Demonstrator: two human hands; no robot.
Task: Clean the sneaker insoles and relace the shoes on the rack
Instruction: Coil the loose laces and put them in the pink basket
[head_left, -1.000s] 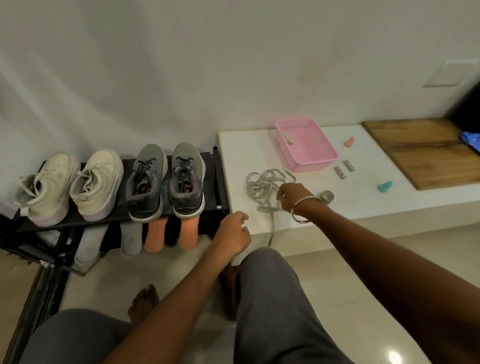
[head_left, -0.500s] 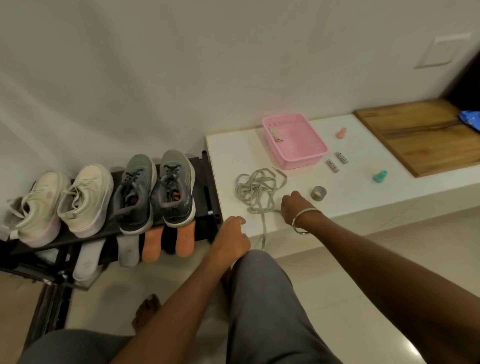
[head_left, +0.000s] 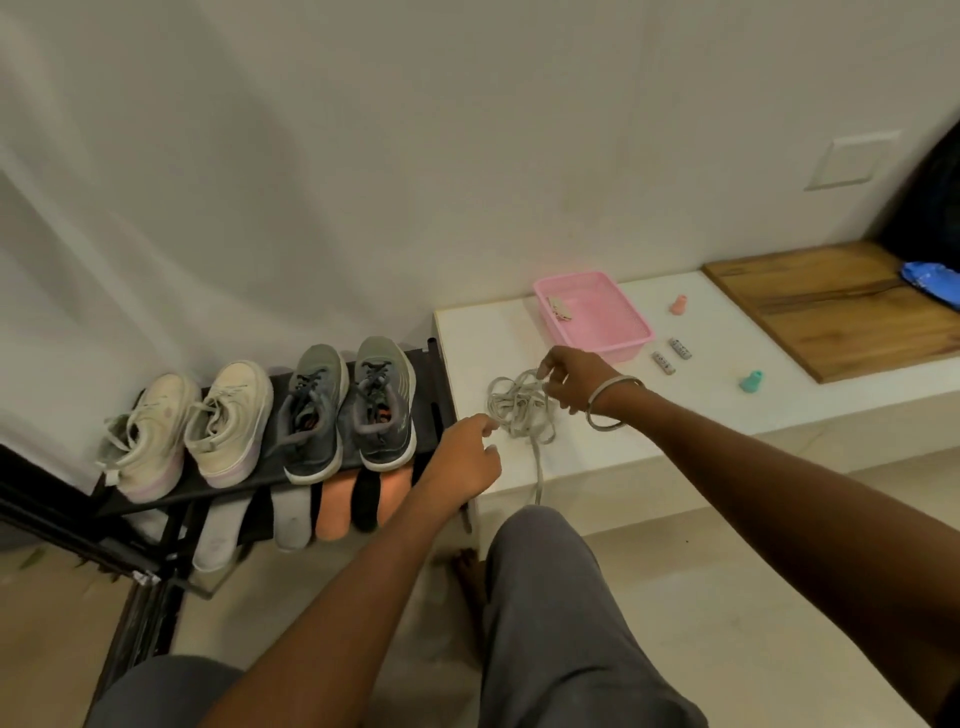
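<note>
A tangled pile of grey laces (head_left: 519, 408) lies on the white ledge (head_left: 582, 457), with one end hanging over its front edge. My right hand (head_left: 576, 382), a bangle on its wrist, pinches strands at the top of the pile. My left hand (head_left: 465, 457) has curled fingers, and its thumb and forefinger meet on the pile's left loop. Two white sneakers (head_left: 187, 431) and two grey sneakers (head_left: 348, 408) stand on the black rack (head_left: 270, 467). White, grey and orange insoles (head_left: 332, 512) lean below the rack's top shelf.
A pink basket (head_left: 623, 348) holding a small item sits behind the laces. A peach cap (head_left: 678, 305), a teal cap (head_left: 751, 382) and two small grey pieces (head_left: 672, 355) lie right of it. A wooden board (head_left: 841, 306) carries something blue. My knees are below.
My right hand moved up from the ledge's front onto the lace pile and took hold of strands. My left hand left my knee and reached the pile's left edge. The camera tilted.
</note>
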